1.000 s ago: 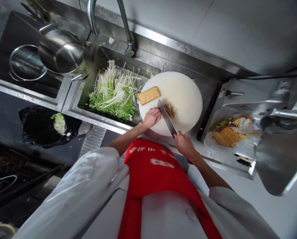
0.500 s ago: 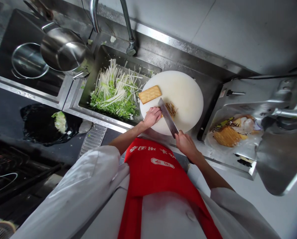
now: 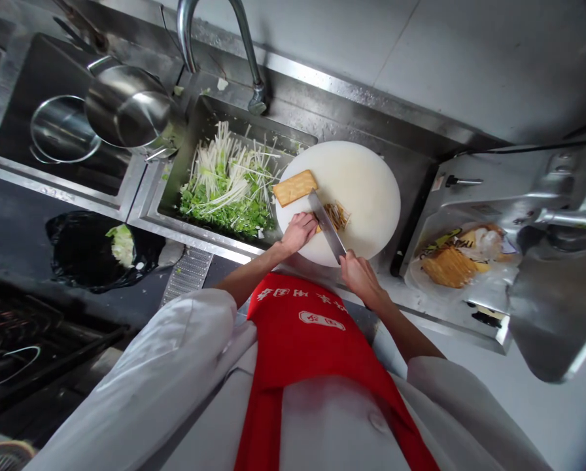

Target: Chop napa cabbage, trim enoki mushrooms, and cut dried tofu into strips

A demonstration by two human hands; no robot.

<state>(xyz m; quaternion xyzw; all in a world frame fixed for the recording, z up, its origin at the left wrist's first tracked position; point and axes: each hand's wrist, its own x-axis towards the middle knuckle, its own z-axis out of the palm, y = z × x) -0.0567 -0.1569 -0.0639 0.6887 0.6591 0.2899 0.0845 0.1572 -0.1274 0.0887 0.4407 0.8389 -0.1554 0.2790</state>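
A wide-bladed knife point(image 3: 327, 227) is in my right hand point(image 3: 360, 275), its blade slanting up and left across the round white cutting board point(image 3: 371, 190). My left hand point(image 3: 300, 230) is closed beside the blade, pressing a piece of tan food that its fingers mostly cover. Thin cut strips point(image 3: 339, 215) lie in a small pile just right of the blade. Above my left hand, a whole tan rectangular slab point(image 3: 295, 188) rests near the board's left edge.
Shredded white and green vegetables point(image 3: 231, 186) fill the sink left of the board, below a faucet point(image 3: 258, 98). Steel pots point(image 3: 131, 111) stand further left, above a black bag point(image 3: 77, 252). At right lies a plastic bag with tan slabs point(image 3: 448, 267).
My right hand and the knife have shifted slightly left, toward my left hand. The view has moved a little.
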